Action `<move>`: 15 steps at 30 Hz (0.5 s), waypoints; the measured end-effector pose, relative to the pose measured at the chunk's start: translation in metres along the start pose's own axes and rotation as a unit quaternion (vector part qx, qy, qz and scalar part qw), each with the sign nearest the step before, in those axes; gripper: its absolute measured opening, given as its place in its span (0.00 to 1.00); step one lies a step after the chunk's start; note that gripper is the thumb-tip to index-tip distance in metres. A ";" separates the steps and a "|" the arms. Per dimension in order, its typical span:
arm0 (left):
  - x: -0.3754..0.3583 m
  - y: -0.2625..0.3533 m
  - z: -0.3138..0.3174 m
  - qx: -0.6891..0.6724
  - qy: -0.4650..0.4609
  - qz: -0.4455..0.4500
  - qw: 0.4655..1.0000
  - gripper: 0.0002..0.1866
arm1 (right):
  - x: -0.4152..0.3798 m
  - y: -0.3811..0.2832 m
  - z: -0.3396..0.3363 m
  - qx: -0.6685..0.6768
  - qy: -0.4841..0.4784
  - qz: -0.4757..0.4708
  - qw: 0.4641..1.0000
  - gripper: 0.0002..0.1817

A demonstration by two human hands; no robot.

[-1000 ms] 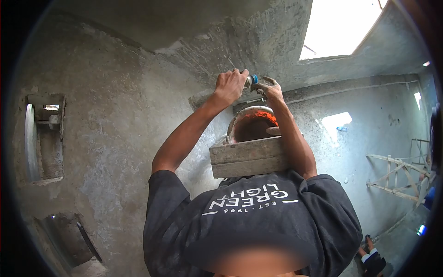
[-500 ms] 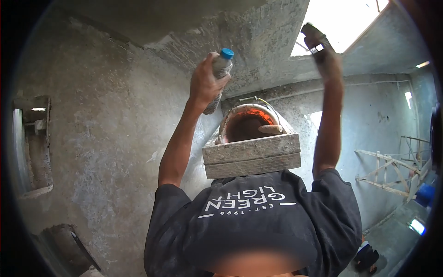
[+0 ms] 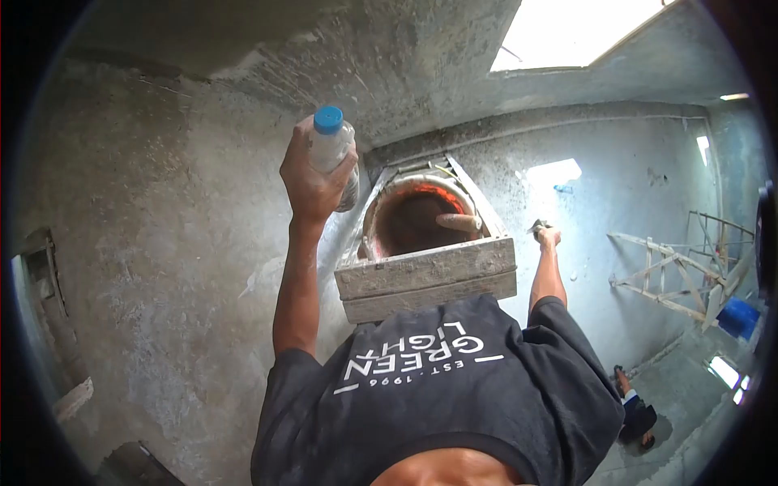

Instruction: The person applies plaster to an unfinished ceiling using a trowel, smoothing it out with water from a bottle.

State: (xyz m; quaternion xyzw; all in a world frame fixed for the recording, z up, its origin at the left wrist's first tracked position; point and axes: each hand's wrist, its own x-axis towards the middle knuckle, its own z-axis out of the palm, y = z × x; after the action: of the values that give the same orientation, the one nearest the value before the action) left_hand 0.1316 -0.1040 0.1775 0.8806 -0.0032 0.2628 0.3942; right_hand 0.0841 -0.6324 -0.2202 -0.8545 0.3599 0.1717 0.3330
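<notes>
Two hands are out in front of the person, one on each side of the wooden box that sits against the chest. A bucket with an orange-stained inside rests in the box.

Up and to the left of the box, the left hand is wrapped tight around the lower body of a small plastic bottle. The bottle stands upright with its blue cap on top, close to the rough cement wall. I would judge it light and thin-walled, so it would dent under a hard squeeze. It also looks dusty, which makes it a little slick. The middle of the body, where the fingers now sit, looks the safest place to hold it, with the cap left free.

Just right of the box's far corner, the right hand looks curled over something small and dark. I cannot tell what that is, or whether the grip is truly closed.

Half a second ago the right arm was thrown high, far above the box and toward the bright opening. It has since dropped to box level. The bottle has stayed in the left hand and has drifted a little left of the box.
</notes>
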 end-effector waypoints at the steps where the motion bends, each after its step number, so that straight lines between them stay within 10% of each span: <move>1: -0.002 0.000 -0.001 -0.001 0.002 -0.018 1.000 0.23 | -0.014 -0.007 -0.007 0.088 -0.017 0.098 0.991 0.18; 7: -0.011 -0.027 0.006 0.001 0.087 -0.080 0.993 0.19 | 0.005 -0.067 -0.009 0.435 -0.028 0.036 0.899 0.14; 15: -0.022 -0.047 -0.004 -0.016 0.125 -0.098 0.987 0.18 | -0.038 -0.332 0.005 0.379 -0.295 -0.231 0.846 0.17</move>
State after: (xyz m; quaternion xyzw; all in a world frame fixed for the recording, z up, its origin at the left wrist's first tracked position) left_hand 0.1214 -0.0733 0.1366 0.8306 0.1280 0.3307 0.4293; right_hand 0.3000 -0.4378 -0.0553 -0.6294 0.0739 0.1837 0.7514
